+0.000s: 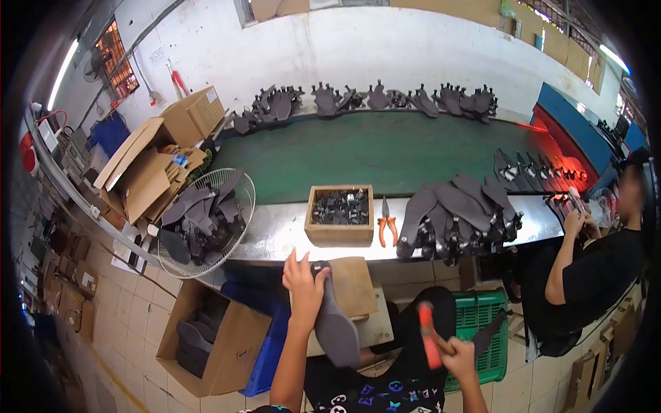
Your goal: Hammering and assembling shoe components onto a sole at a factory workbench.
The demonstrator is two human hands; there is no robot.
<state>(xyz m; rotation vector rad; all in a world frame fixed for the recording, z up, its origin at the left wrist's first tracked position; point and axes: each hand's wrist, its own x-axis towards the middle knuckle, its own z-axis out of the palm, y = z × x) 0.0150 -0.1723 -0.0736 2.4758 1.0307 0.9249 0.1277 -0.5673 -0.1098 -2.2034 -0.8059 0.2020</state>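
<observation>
In the lower middle of the frame, the person's left hand (303, 286) grips the narrow end of a dark grey shoe sole (336, 337), thumb across it, beside a tan pad (352, 279). The sole's long axis runs steeply, leaning slightly right toward its foot: the narrow end points up the frame, the broad rounded end down. Right of it, the right hand (459, 359) is closed around a red-headed hammer (429, 337). The lower-left carton (241, 344) bears a small mark, too small to read.

Gap between basket (242, 233) and wooden box (339, 235)
</observation>
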